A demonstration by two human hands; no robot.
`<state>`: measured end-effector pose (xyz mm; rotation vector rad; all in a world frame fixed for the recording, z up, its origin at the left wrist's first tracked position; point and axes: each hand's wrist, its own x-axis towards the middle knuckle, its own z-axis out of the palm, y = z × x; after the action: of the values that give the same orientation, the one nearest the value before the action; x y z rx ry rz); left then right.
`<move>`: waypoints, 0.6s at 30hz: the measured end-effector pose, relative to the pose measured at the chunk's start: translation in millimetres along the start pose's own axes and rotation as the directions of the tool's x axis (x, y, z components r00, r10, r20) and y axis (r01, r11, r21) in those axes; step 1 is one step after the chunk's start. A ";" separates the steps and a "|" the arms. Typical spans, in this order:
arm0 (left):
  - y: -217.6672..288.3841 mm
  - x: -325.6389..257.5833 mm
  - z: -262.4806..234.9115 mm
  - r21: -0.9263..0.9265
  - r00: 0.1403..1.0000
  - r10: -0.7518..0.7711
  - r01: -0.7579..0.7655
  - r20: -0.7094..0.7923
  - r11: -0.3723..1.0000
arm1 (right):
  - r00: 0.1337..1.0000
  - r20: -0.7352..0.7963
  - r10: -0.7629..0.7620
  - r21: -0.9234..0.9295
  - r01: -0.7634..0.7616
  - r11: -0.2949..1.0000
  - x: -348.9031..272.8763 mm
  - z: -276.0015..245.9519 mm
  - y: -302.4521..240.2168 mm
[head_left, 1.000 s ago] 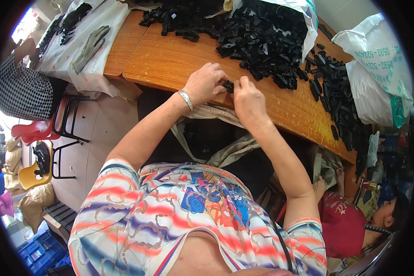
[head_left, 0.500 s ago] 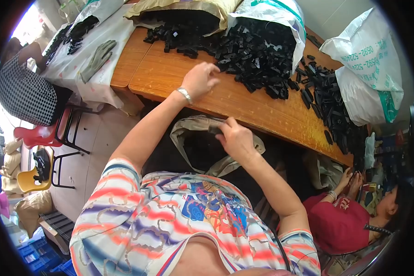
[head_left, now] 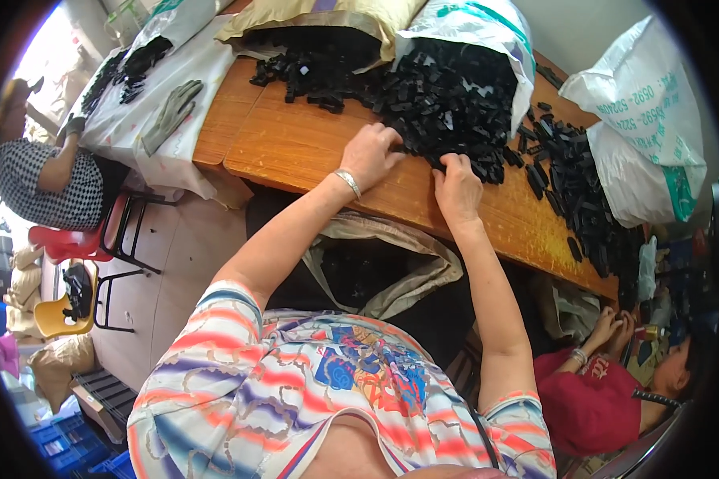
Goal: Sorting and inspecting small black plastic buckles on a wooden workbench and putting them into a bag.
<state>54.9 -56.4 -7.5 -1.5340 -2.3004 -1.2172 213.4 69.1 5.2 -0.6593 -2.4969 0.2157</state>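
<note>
Both hands rest on the wooden table (head_left: 311, 152) at the near fringe of a big heap of small black plastic parts (head_left: 447, 96). The left hand (head_left: 373, 153) lies palm down, its fingers (head_left: 391, 136) curled loosely, with the tips touching the edge of the heap; whether they pinch a part cannot be told. A silver bracelet (head_left: 347, 183) circles that wrist. The right hand (head_left: 457, 185) is bent into a loose fist just beside the left, its fingertips (head_left: 453, 162) dug into the black parts at the heap's near edge; they seem to close on a piece, but the piece itself is hidden under the knuckles.

The heap spills out of an open white sack (head_left: 475, 24) lying at the table's far edge, next to a tan sack (head_left: 327, 12). More black parts (head_left: 571, 184) trail toward the table's right end, where another white sack (head_left: 651, 120) stands. Below the table's near edge, between the forearms, an open beige bag (head_left: 383, 263) holds dark parts.

At the left, a person in a checked shirt (head_left: 44, 188) sits at a white cloth (head_left: 160, 104) with a grey glove (head_left: 169, 112) on it. At the lower right, a person in a red shirt (head_left: 587, 403) sits with hands together.
</note>
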 end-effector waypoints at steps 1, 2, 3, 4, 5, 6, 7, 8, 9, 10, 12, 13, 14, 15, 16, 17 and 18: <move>-4.3 -1.6 -4.3 0.016 1.000 -0.010 0.010 -0.008 1.000 | 1.000 0.019 0.006 0.007 -0.006 1.000 0.0 2.1 2.1; -8.9 -2.9 -8.3 -0.002 0.999 -0.004 0.004 -0.039 1.000 | 1.000 0.027 0.011 0.030 -0.012 0.999 -2.6 4.0 4.0; -11.9 -3.0 -11.9 -0.023 0.998 0.005 -0.006 -0.069 1.000 | 1.000 0.003 0.000 0.049 0.000 0.999 -5.4 4.6 8.0; -19.2 -2.6 -19.5 -0.002 0.994 -0.024 0.024 -0.103 1.000 | 1.000 -0.021 -0.008 0.067 0.009 0.998 -8.5 6.0 12.2; -28.4 -0.4 -29.0 0.132 0.986 0.012 0.010 -0.167 0.991 | 0.998 -0.049 -0.026 0.093 0.030 0.995 -10.7 8.0 16.5; -39.7 3.2 -39.3 0.264 0.973 0.058 0.003 -0.224 0.965 | 0.998 -0.048 -0.030 0.101 0.035 0.994 -11.9 8.2 19.0; -57.0 6.4 -48.5 0.268 0.974 -0.005 0.067 -0.226 0.961 | 0.998 -0.052 -0.020 0.111 0.025 0.994 -11.8 8.9 18.3; -70.1 7.3 -52.7 0.334 0.961 -0.012 0.108 -0.276 0.936 | 0.998 -0.057 -0.007 0.118 0.014 0.993 -12.1 10.5 16.9; -78.0 9.2 -56.6 0.394 0.945 -0.016 0.151 -0.326 0.907 | 0.998 -0.059 0.021 0.142 -0.012 0.990 -12.1 11.6 14.3; -86.0 11.9 -61.1 0.428 0.959 -0.071 0.189 -0.276 0.884 | 0.998 -0.059 0.018 0.147 -0.009 0.989 -12.1 13.6 13.2; -94.0 19.1 -59.5 0.405 0.965 -0.217 0.260 -0.150 0.876 | 0.994 -0.106 0.013 0.160 0.004 0.987 -12.9 17.2 13.2; -94.9 19.5 -55.6 0.435 0.974 -0.182 0.222 -0.133 0.873 | 0.994 -0.106 0.013 0.160 0.004 0.987 -12.9 18.0 14.1; -95.7 17.4 -52.1 0.435 0.982 -0.138 0.183 -0.131 0.882 | 0.993 -0.118 -0.004 0.165 0.024 0.986 -12.6 18.6 15.1; -90.9 14.4 -48.9 0.433 0.988 -0.094 0.139 -0.123 0.891 | 0.992 -0.128 -0.015 0.167 0.036 0.985 -13.6 16.6 14.1; -85.9 11.7 -45.8 0.392 0.990 -0.056 0.102 -0.128 0.914 | 0.992 -0.125 -0.009 0.164 0.029 0.986 -14.0 15.0 12.8; -81.2 7.3 -43.3 0.388 0.991 -0.057 0.100 -0.122 0.916 | 0.994 -0.110 0.000 0.196 0.021 0.980 -13.7 14.0 11.2; -73.7 2.9 -42.3 0.353 0.992 -0.021 0.063 -0.123 0.933 | 0.995 -0.097 0.009 0.227 0.013 0.974 -13.3 11.5 8.6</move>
<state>-20.3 -94.8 -18.3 -1.2573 -2.3256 -0.8105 220.4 69.8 -13.0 -0.5586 -2.3339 0.4509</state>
